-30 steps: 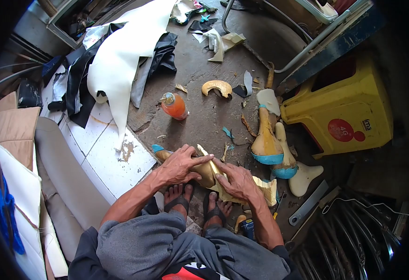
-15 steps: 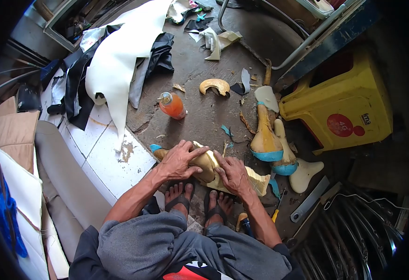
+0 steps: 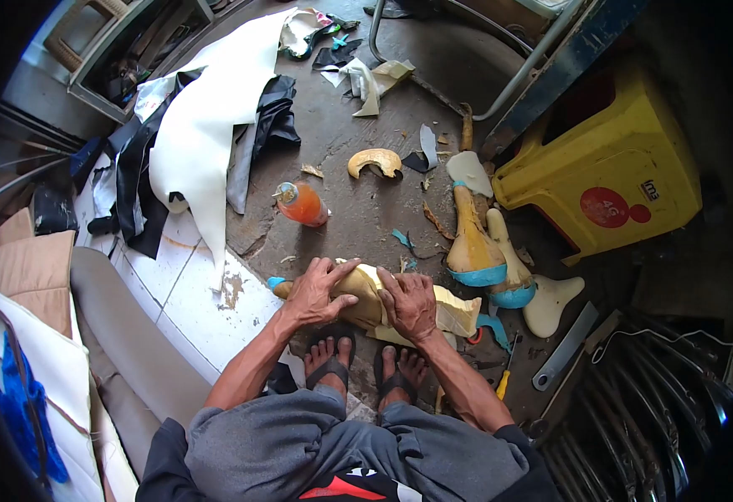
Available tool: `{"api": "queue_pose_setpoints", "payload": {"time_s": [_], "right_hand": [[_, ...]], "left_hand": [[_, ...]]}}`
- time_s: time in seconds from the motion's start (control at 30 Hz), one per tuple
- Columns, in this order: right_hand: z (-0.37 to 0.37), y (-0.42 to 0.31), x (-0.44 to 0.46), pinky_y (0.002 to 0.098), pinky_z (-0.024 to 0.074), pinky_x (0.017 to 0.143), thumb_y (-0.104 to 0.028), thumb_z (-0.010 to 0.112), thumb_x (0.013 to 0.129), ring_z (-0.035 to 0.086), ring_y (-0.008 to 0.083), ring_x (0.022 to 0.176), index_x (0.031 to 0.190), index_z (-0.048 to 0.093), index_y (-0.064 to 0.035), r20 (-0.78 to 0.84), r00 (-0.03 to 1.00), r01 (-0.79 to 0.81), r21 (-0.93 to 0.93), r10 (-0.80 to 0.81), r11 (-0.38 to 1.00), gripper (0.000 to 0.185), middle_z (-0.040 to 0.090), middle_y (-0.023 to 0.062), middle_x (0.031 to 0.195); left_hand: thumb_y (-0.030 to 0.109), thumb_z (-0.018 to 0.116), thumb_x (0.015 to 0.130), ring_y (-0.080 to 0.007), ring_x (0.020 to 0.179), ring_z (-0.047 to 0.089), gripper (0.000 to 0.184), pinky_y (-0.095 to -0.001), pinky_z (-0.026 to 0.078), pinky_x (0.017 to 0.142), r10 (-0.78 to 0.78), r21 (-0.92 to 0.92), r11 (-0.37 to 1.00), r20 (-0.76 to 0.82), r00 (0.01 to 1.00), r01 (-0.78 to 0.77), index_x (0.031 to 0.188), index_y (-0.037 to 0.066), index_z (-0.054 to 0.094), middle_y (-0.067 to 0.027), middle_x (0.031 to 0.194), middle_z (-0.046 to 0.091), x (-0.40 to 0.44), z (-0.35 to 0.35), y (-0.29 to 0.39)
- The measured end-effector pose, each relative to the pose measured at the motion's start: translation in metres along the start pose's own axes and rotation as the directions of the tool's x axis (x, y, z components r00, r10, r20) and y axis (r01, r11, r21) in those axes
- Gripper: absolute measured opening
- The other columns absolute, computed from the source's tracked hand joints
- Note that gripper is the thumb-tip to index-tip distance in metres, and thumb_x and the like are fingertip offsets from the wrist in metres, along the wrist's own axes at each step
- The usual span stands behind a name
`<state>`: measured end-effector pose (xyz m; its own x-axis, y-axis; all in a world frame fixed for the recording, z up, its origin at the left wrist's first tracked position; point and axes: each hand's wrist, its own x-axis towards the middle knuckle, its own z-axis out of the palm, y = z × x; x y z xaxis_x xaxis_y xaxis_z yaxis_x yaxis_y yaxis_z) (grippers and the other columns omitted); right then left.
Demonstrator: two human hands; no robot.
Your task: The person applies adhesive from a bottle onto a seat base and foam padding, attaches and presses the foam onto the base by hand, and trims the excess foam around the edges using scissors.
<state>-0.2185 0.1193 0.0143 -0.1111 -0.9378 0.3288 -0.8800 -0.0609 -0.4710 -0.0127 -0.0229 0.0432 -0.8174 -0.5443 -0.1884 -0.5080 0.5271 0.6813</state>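
In the head view, two bare hands work on one tan and cream foam piece above the floor, just in front of two sandaled feet. The left hand lies on its tan part, thumb and forefinger spread; the right hand presses on the cream part, its fingers partly bent. Neither hand is closed into a fist.

Beyond them stands one bottle of orange liquid, with one curved tan piece farther off. To the right lie two blue-ended pieces, a wider one and a narrower one side by side, then one pale flat piece, one metal strip and one yellow-handled tool. One yellow stool is tipped over beside them. One large white sheet spreads at the left, partly over black material.
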Motion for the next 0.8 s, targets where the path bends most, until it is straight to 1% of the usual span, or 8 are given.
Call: {"api": "queue_pose_setpoints", "payload": {"time_s": [0.27,0.37,0.43,0.47,0.53,0.57,0.67,0.8], "right_hand": [[-0.003,-0.008,0.01,0.0417,0.041,0.09,-0.029,0.069,0.093,0.06,0.0225,0.093,0.136,0.063,-0.0138,0.05,0.995,0.087,-0.036,-0.085,0.996,0.046,0.062,0.004,0.101],[0.005,-0.006,0.007,0.0429,0.0401,0.096,-0.031,0.069,0.093,0.06,0.022,0.104,0.139,0.06,-0.0145,-0.001,0.994,0.111,-0.118,-0.112,0.987,0.05,0.062,0.0057,0.115],[0.014,-0.007,0.001,0.0461,0.0361,0.11,-0.034,0.068,0.094,0.055,0.0244,0.125,0.144,0.056,-0.0145,-0.015,0.998,0.054,-0.152,-0.057,0.987,0.055,0.057,0.0102,0.138],[0.017,-0.006,-0.003,0.0461,0.0361,0.11,-0.034,0.068,0.094,0.055,0.0244,0.125,0.144,0.056,-0.0145,-0.017,0.998,0.053,-0.156,-0.056,0.986,0.055,0.057,0.0102,0.138],[0.023,-0.006,-0.013,0.0496,0.0247,0.122,-0.038,0.065,0.096,0.042,0.0296,0.145,0.151,0.046,-0.0079,0.017,0.999,0.035,-0.182,-0.032,0.983,0.066,0.045,0.0168,0.155],[0.029,-0.007,-0.02,0.0496,0.0247,0.122,-0.038,0.065,0.096,0.042,0.0296,0.145,0.151,0.046,-0.0079,0.014,1.0,0.03,-0.183,-0.028,0.983,0.066,0.045,0.0168,0.155],[0.045,-0.015,-0.05,0.0532,0.0157,0.126,-0.041,0.062,0.098,0.027,0.0349,0.154,0.156,0.029,0.0053,0.122,0.987,-0.101,-0.014,0.101,0.995,0.081,0.035,0.0236,0.162],[0.039,-0.028,-0.059,0.055,0.0158,0.125,-0.036,0.067,0.096,0.026,0.0382,0.154,0.156,0.032,0.0024,0.138,0.982,-0.134,0.041,0.127,0.99,0.079,0.034,0.0236,0.162]], "left_hand": [[0.046,0.075,0.085,-0.0315,0.099,0.051,0.074,-0.0434,0.046,0.092,-0.009,-0.042,0.999,-0.052,0.999,0.007,0.15,0.019,0.052,-0.0125,0.101,0.052,-0.01,0.008,-0.016],[0.045,0.074,0.086,-0.0314,0.098,0.051,0.073,-0.0433,0.046,0.091,-0.014,-0.043,0.999,-0.079,0.997,0.011,0.15,0.019,0.052,-0.0124,0.098,0.05,-0.006,0.009,-0.018],[0.044,0.073,0.087,-0.0319,0.098,0.051,0.073,-0.0431,0.045,0.091,-0.052,-0.063,0.997,-0.073,0.996,0.048,0.151,0.018,0.051,-0.0128,0.097,0.049,-0.003,0.007,-0.017],[0.044,0.073,0.087,-0.0319,0.098,0.051,0.073,-0.0431,0.045,0.091,-0.048,-0.063,0.997,-0.072,0.996,0.044,0.151,0.018,0.051,-0.0128,0.097,0.049,-0.001,0.007,-0.016],[0.043,0.072,0.088,-0.034,0.1,0.053,0.071,-0.0442,0.045,0.092,-0.085,-0.051,0.995,-0.062,0.994,0.082,0.151,0.016,0.05,-0.0149,0.099,0.052,0.0,0.006,-0.015],[0.043,0.072,0.088,-0.034,0.1,0.053,0.071,-0.0442,0.045,0.092,-0.081,-0.049,0.996,-0.059,0.995,0.078,0.151,0.016,0.05,-0.0149,0.099,0.052,0.001,0.008,-0.017],[0.039,0.069,0.092,-0.0394,0.111,0.057,0.067,-0.0467,0.044,0.1,-0.185,-0.177,0.972,-0.152,0.971,0.157,0.151,0.013,0.049,-0.0214,0.118,0.062,0.004,0.021,-0.043],[0.04,0.065,0.096,-0.0407,0.121,0.056,0.067,-0.046,0.041,0.108,-0.179,-0.275,0.953,-0.178,0.968,0.126,0.152,0.009,0.045,-0.0239,0.128,0.061,-0.006,0.029,-0.058]]}}
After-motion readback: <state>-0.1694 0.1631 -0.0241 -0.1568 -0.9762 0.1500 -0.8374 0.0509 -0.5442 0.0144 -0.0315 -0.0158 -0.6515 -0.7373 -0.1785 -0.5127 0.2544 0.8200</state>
